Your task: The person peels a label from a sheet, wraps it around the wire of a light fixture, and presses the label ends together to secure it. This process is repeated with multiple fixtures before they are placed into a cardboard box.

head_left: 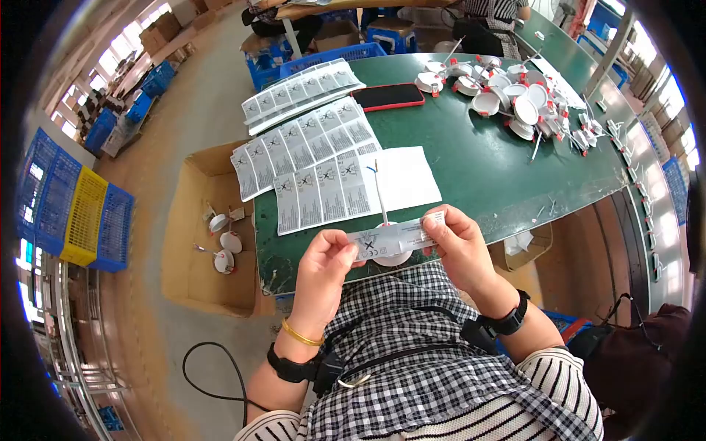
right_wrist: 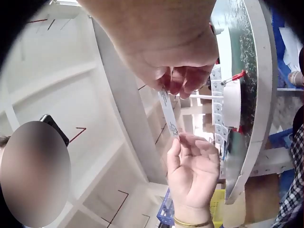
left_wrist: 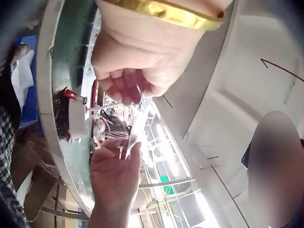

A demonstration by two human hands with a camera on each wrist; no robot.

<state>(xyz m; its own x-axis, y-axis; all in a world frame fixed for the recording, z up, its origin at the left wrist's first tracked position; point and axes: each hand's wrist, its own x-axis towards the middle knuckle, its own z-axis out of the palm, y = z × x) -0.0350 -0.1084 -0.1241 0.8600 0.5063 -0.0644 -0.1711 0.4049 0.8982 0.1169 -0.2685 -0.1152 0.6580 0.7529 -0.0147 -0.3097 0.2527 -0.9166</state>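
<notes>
A printed silver label strip point(head_left: 388, 239) is stretched between both hands above a round white lamp point(head_left: 393, 259) near the table's front edge. The left hand point(head_left: 323, 268) pinches one end between thumb and fingers; the right hand point(head_left: 460, 246) pinches the other. The lamp's white cable point(head_left: 382, 195) points away from the body across a white sheet. In the right wrist view the strip point(right_wrist: 168, 114) runs between the fingertips, apart from the lamp point(right_wrist: 232, 104) standing on its side with red clips.
Label sheets point(head_left: 323, 192) lie on the green table point(head_left: 456, 162) at the left, with a red-edged phone point(head_left: 388, 96) behind. Many lamps point(head_left: 526, 110) are heaped at the back right. A cardboard box point(head_left: 184, 213) holding several lamps stands left of the table.
</notes>
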